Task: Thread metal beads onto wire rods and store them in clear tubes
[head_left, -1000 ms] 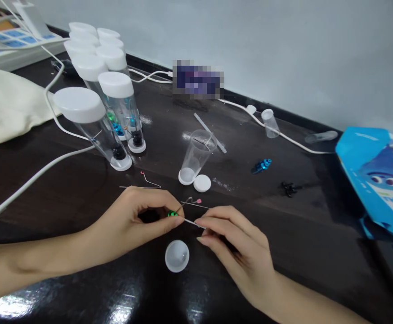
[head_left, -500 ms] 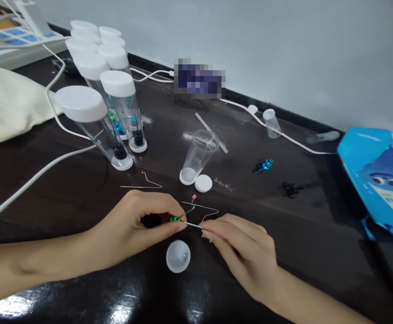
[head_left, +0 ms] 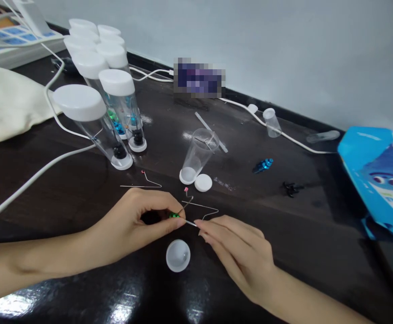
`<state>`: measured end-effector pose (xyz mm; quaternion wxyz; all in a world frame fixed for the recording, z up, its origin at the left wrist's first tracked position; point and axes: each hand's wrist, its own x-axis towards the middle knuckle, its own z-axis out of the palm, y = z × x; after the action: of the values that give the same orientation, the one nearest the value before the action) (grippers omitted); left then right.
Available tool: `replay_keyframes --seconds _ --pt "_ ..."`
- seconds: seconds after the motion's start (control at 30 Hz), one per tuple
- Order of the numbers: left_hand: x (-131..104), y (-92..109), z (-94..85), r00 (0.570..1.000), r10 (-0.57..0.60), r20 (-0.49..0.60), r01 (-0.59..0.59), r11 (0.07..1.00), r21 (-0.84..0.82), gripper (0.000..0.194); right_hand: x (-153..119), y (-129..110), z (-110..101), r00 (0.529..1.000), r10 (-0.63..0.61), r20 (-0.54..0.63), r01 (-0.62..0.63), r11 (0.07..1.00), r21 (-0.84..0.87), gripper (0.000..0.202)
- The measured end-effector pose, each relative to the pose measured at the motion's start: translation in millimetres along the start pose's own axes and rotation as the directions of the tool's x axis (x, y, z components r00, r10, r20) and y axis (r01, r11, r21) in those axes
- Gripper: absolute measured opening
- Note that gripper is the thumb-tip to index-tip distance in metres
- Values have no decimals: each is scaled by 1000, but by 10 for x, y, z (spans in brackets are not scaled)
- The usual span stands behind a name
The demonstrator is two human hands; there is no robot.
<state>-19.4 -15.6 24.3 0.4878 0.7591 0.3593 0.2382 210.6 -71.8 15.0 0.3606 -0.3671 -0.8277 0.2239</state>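
Observation:
My left hand (head_left: 145, 213) pinches a small shiny green piece (head_left: 174, 216) between thumb and forefinger. A bent wire with a pink tip (head_left: 186, 189) sticks up by those fingertips. From the same spot a thin pale rod (head_left: 191, 222) runs across to my right hand (head_left: 242, 254), whose thumb and fingers are closed on its other end. Just behind my hands a loose bent wire (head_left: 201, 206) lies on the table. Another bent wire with a pink end (head_left: 142, 186) rests further left. Below my fingers stands a small translucent cup (head_left: 178, 256) with something tiny inside.
An open clear tube (head_left: 199, 153) with wires in it stands behind my hands, beside a white lid (head_left: 203, 182). Several white-capped tubes (head_left: 95, 121) stand left. Right lie a blue piece (head_left: 263, 165), a black pronged piece (head_left: 291, 189) and a blue bag (head_left: 372, 180). A white cable (head_left: 44, 173) crosses the left.
My right hand has shifted slightly left, and less of the rod shows between my hands. The pink-tipped wire has swung left and away from me. My left hand has barely moved.

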Motion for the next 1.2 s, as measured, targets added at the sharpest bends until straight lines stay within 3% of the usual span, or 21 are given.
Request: replay_keyframes --seconds 0.13,0.2,0.4,0.5,0.67,0.73,0.83,0.93,1.1,1.2 --pt "-2 54 11 998 35 50 -36 999 14 15 5 0 -17 995 86 41 -92 985 148 34" --pt "0 62 11 998 34 56 -35 999 12 16 8 -6 -19 993 113 45 -118 984 134 33" --pt "-4 35 11 999 -23 33 23 1000 10 16 11 -31 3 999 32 -44 -42 965 -260 12" --pt "-5 35 14 999 -19 48 19 1000 12 15 -11 -16 10 996 -16 -87 -11 952 -305 16" --pt "-12 46 17 999 18 37 -18 1000 20 13 -11 2 2 996 -77 -35 70 983 -172 25" --pt "-21 54 14 999 44 30 -45 999 19 12 9 -15 -3 1000 -6 -14 5 999 -34 27" --pt "-26 69 7 996 83 39 -84 996 23 13 33 -51 -9 980 185 78 -198 958 210 28" --pt "-19 63 -2 997 63 37 -64 998 25 13 38 -71 -10 957 266 117 -287 927 241 24" --pt "-9 19 4 1000 15 -6 -15 1000 9 12 16 -53 -1 998 58 25 -58 998 -1 30" --pt "-18 36 14 998 52 25 -52 998 19 11 6 -32 1 1000 9 12 -9 999 31 31"
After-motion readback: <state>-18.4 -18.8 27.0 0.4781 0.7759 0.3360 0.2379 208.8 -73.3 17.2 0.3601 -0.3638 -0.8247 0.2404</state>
